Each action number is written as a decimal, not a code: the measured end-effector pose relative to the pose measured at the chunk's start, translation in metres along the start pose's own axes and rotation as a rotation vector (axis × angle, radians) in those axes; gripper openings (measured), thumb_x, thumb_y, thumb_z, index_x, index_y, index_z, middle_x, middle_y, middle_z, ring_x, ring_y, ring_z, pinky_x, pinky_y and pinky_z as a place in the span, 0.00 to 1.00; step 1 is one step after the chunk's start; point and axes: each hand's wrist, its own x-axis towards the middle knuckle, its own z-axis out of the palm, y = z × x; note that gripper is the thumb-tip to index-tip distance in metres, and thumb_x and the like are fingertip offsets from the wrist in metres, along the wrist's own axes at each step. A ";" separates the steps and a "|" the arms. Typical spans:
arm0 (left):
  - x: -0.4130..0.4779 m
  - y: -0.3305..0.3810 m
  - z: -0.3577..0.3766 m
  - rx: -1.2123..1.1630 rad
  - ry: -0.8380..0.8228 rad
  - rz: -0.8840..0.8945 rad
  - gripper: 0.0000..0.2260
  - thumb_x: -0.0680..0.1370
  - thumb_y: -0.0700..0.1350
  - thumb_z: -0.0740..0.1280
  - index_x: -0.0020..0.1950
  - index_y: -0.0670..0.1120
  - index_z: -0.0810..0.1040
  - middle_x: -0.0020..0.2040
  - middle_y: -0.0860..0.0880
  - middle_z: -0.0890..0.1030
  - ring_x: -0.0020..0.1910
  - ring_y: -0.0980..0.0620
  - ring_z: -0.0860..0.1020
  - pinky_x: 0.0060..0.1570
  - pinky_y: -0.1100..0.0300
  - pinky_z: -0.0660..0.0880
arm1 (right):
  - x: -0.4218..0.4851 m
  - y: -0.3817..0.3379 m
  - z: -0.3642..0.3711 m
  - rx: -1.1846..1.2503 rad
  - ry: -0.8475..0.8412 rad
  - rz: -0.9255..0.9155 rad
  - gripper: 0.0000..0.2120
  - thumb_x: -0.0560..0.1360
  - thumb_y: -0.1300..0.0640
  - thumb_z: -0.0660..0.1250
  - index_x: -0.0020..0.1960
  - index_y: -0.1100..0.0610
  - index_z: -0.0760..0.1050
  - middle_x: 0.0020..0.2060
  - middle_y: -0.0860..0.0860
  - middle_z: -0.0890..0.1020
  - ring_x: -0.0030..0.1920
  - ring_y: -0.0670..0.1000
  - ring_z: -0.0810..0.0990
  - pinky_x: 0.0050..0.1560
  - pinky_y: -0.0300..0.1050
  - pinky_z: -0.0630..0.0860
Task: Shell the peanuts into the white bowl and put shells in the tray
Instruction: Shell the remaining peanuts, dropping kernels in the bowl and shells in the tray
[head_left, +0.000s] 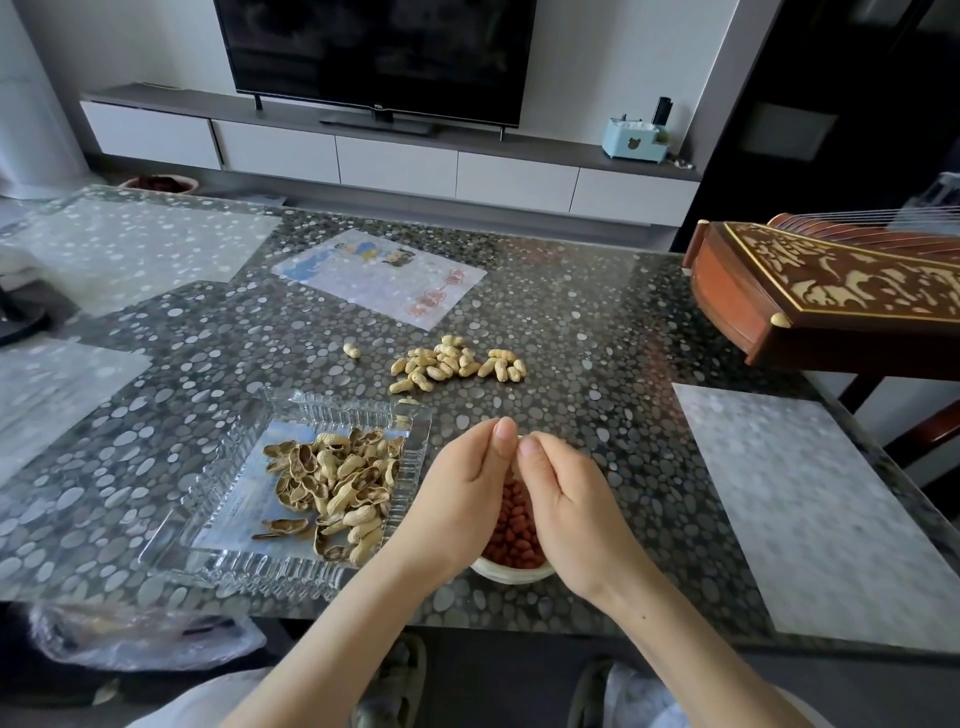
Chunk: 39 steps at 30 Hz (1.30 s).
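the white bowl (511, 574) sits at the table's (597, 338) near edge, about midway along, holding red shelled peanuts (511, 525). above it the left hand (462, 493) and right hand (571, 499) meet, fingers curled and thumbs pressed to fingertips; whether they pinch anything i cannot tell. the glass tray (249, 566) of shells (337, 483) lies just left of the bowl. unshelled peanuts (452, 364) are heaped toward the table's middle.

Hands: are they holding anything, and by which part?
Cannot tell: the left hand and right hand pinch fingertips together above the white bowl, hiding anything between.
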 end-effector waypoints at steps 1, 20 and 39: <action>-0.001 0.000 0.001 0.011 0.005 0.006 0.16 0.81 0.51 0.53 0.35 0.49 0.69 0.28 0.60 0.70 0.30 0.62 0.67 0.34 0.67 0.66 | -0.001 -0.001 0.000 0.011 0.008 0.003 0.17 0.82 0.54 0.52 0.42 0.57 0.75 0.35 0.49 0.80 0.38 0.47 0.77 0.40 0.44 0.74; -0.004 0.010 0.007 -0.032 0.051 0.022 0.20 0.79 0.55 0.52 0.43 0.38 0.71 0.36 0.44 0.73 0.34 0.54 0.70 0.38 0.51 0.70 | -0.002 -0.003 0.021 0.170 0.238 -0.026 0.18 0.81 0.47 0.54 0.38 0.53 0.73 0.31 0.51 0.77 0.33 0.51 0.76 0.35 0.48 0.74; 0.000 0.002 0.004 0.220 0.027 0.133 0.19 0.80 0.54 0.49 0.40 0.43 0.70 0.34 0.49 0.73 0.32 0.55 0.70 0.33 0.63 0.67 | 0.006 -0.001 0.018 0.283 0.235 0.223 0.19 0.82 0.54 0.54 0.42 0.61 0.79 0.36 0.53 0.84 0.40 0.49 0.83 0.43 0.47 0.79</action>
